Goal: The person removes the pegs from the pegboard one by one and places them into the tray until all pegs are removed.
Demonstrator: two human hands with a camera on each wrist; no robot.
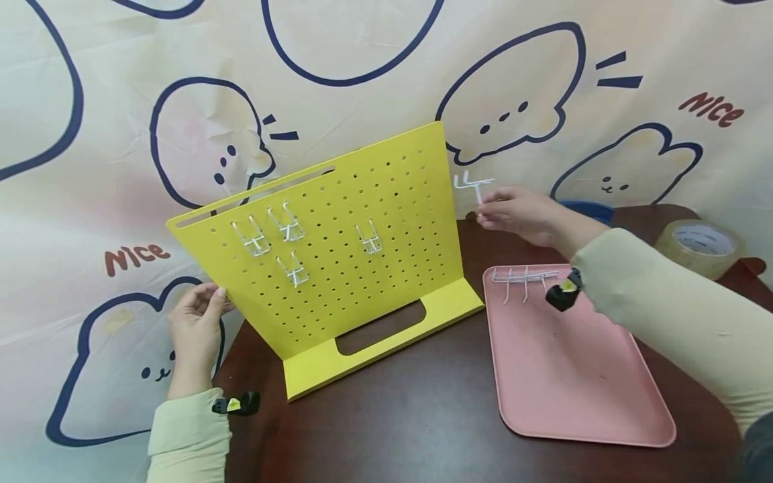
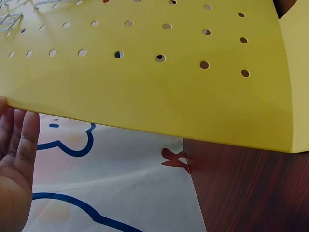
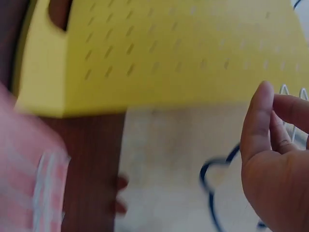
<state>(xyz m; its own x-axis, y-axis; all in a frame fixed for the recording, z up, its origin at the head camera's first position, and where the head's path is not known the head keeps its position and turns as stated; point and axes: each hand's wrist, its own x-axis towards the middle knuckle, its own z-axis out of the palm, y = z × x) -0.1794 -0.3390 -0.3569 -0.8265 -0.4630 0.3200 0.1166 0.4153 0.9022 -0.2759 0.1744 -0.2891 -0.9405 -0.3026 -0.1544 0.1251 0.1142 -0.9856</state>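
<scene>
A yellow pegboard [image 1: 362,282] stands tilted on the table, with several white wire hooks [image 1: 371,239] hung on its left and middle parts. My left hand [image 1: 198,320] grips the board's left edge, thumb on the front and fingers behind; the left wrist view shows the fingers at the rim of the pegboard [image 2: 145,96]. Beyond the board's right edge, my right hand [image 1: 518,213] pinches a white wire hook [image 1: 474,182] by its stem, prongs up and apart from the board. In the right wrist view the hook [image 3: 285,90] is partly hidden by the fingers.
A pink tray [image 1: 580,376] lies right of the board, with several white wire hooks [image 1: 522,275] at its far end. Behind the right forearm are a roll of clear tape [image 1: 700,245] and a blue round object [image 1: 586,210]. A patterned cloth [image 1: 362,54] hangs behind the table.
</scene>
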